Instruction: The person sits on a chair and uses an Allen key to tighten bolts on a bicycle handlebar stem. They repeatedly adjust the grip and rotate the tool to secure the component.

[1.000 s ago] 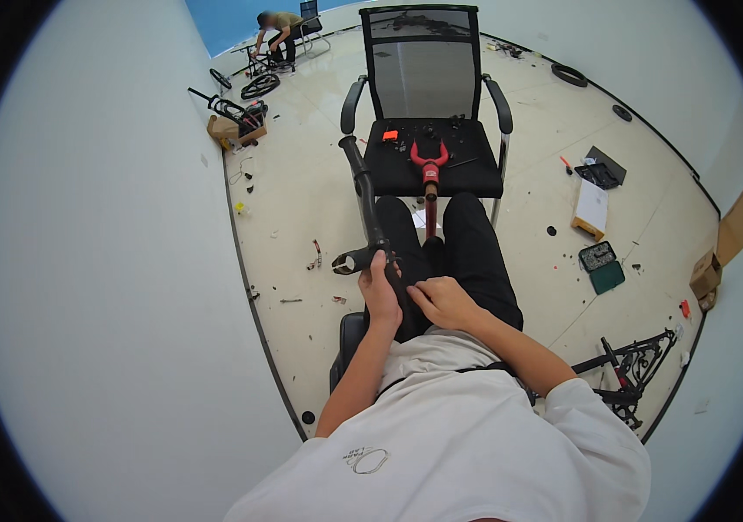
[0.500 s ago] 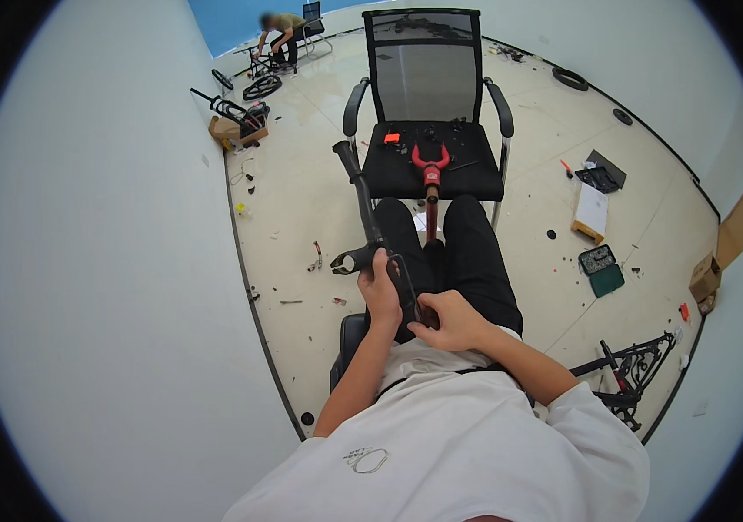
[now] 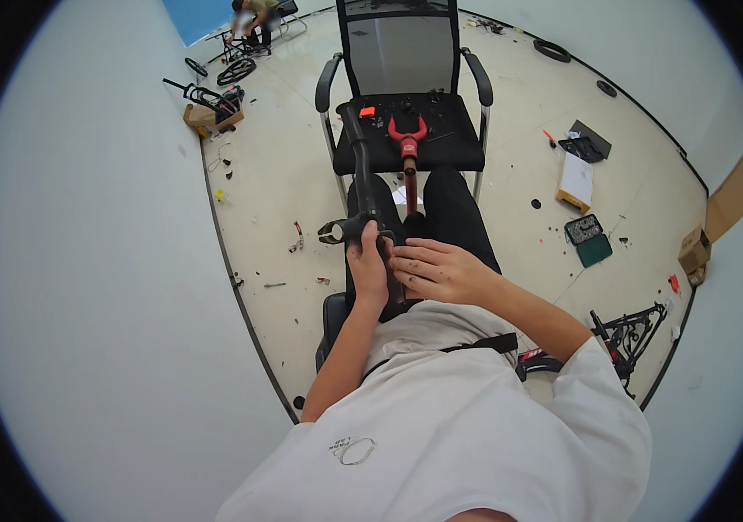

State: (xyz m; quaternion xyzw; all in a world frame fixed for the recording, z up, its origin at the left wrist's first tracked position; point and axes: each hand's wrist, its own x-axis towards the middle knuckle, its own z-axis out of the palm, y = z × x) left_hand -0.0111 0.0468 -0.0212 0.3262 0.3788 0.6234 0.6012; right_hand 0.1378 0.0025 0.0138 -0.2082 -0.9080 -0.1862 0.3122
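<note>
- To the left of the left hand (image 3: 369,265), the floor (image 3: 284,191) is edged by a white wall (image 3: 110,261); a wider stretch is offered beyond the right hand (image 3: 436,271).
- Ahead of both hands, sideways reach over the seat is bounded by the armrests of a black chair (image 3: 458,152).
- To the right of the right hand, a bicycle frame (image 3: 599,329) is left on the floor, unjoined.
- The black handlebar (image 3: 363,170) is gripped by the left hand above the lap, its far end pointed toward the chair.
- Ahead of the right hand, a red fork (image 3: 409,148) is left separate, propped at the seat's front edge.
- Beside the left hand, the stem (image 3: 332,231) appears already joined to the handlebar; its other clamp is unfilled.
- The right hand's fingers are extended against the handlebar; whether anything is pinched beneath cannot be told.
</note>
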